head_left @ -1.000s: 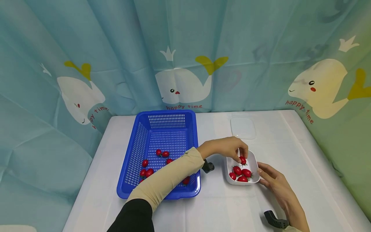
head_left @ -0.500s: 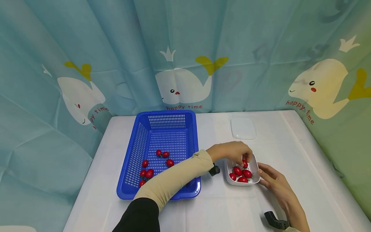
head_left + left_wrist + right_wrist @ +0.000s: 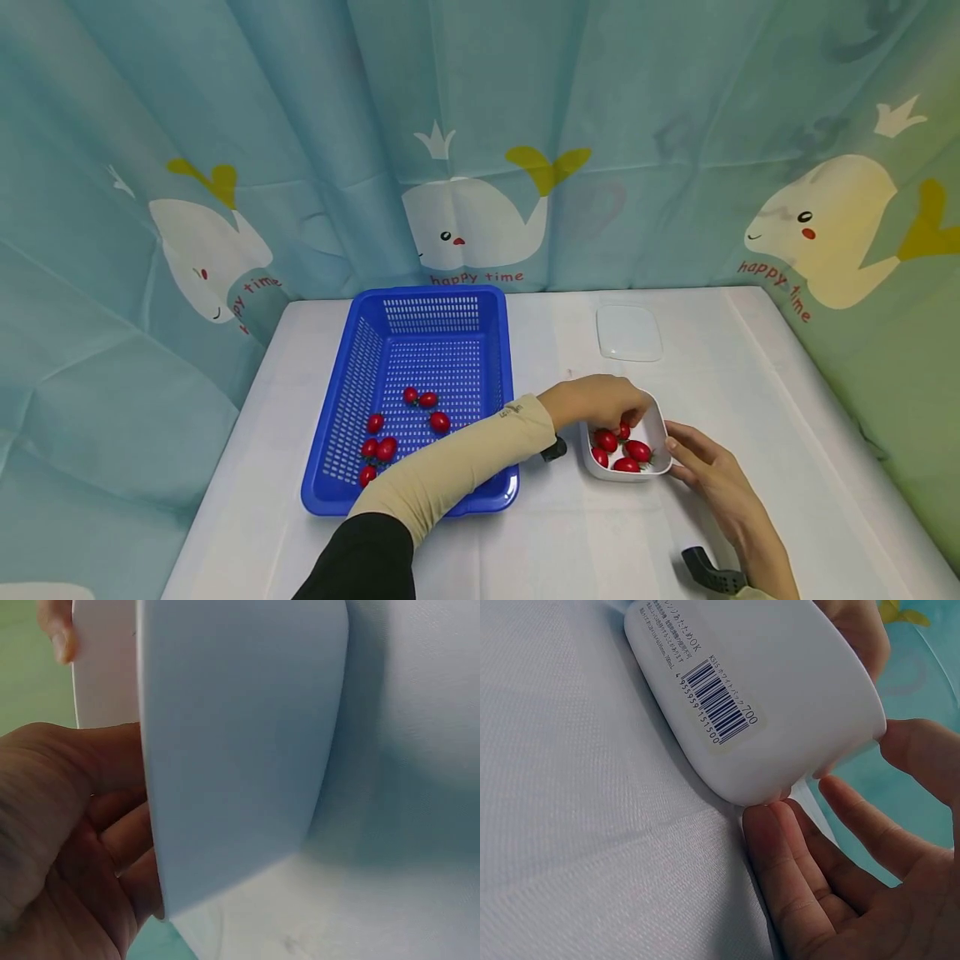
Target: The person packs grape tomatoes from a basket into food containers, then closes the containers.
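My left hand (image 3: 603, 400) reaches over the rim of a white plastic food container (image 3: 588, 454), fingers bent down inside. A red cherry tomato (image 3: 624, 431) shows at its fingertips, partly hidden by the hand. Several more cherry tomatoes (image 3: 637, 451) with green stems lie on the container's floor. From the right side, my right hand (image 3: 712, 475) steadies the container, thumb on the rim and fingers against the outer wall. In the right wrist view its fingertips touch the container near the barcode label (image 3: 716, 701). The left wrist view has the container's wall (image 3: 240, 750) blocking the fingertips.
A blue perforated basket (image 3: 408, 293) stands left of the container, under my left forearm, with several cherry tomatoes (image 3: 386, 449) in it. A clear lid (image 3: 630, 332) lies behind the container on the white-covered table (image 3: 540, 550). A whale-print curtain (image 3: 315, 125) hangs behind.
My left hand has moved down into the container, taking a cherry tomato from near the back rim to beside the others, which shifted slightly left. The right hand stays in place.
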